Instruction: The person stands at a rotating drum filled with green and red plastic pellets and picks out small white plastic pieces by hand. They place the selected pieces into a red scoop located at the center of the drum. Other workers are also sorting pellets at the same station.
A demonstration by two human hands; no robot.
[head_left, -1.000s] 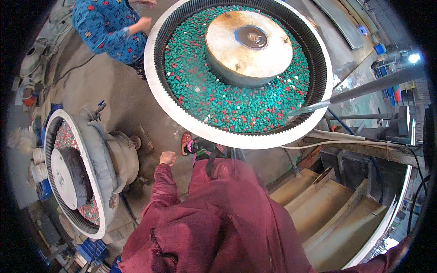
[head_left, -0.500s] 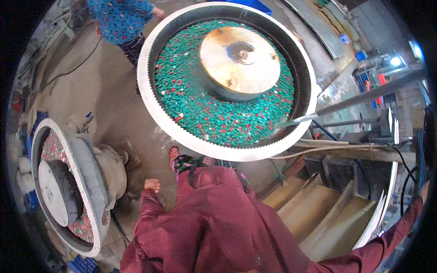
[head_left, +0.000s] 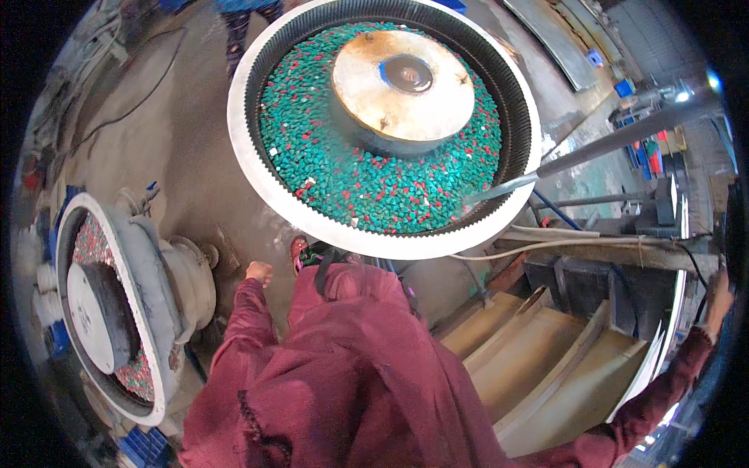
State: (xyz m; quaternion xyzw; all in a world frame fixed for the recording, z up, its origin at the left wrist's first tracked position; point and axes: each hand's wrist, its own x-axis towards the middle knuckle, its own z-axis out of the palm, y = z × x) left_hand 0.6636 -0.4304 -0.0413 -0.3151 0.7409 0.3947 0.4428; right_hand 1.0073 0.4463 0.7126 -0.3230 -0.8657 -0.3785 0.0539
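My left hand [head_left: 260, 271] hangs at my side with its fingers curled in and nothing showing in them, between my body and the smaller machine. My right arm stretches far out to the right, and my right hand [head_left: 718, 300] is raised near dark equipment and a black cable at the picture's rim. Its fingers are too dim and smeared to read. In front of me is a large round vibrating tub [head_left: 246, 160] with a white rim, filled with green and red pellets [head_left: 312, 168]. A round metal hub [head_left: 406, 117] rises in its middle. From a pipe [head_left: 624, 139], liquid runs onto the pellets.
A second, smaller tub [head_left: 160, 374] with reddish pellets stands at the left. To my right are a wooden-looking channelled trough [head_left: 546, 374] and a pale hose [head_left: 538, 243]. A blue crate [head_left: 144, 446] lies low left. Another person's legs [head_left: 238, 39] show behind the large tub.
My right hand has come into view at the right rim, higher up. My left hand has risen slightly. The other person has moved toward the top edge, mostly out of view.
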